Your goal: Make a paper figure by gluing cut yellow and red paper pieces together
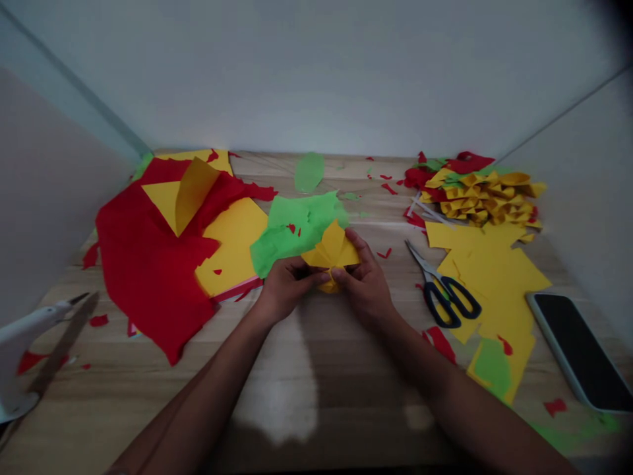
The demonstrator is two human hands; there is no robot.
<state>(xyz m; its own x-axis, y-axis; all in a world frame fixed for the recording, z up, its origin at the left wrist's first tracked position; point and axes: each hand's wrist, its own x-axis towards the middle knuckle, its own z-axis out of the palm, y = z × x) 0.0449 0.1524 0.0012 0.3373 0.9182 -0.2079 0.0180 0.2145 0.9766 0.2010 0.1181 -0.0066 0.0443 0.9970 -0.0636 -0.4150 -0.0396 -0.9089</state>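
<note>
Over the table (346,369), both hands' fingers (341,274) pinch a folded yellow piece (333,247), forearms converging.

The white tool (24,333) is cut off by the left edge, so its whole shape cannot be told. The yellow folded piece (332,247) is partly hidden by the fingers (341,277), and what lies under the red sheet (143,264) is mostly covered.
</note>
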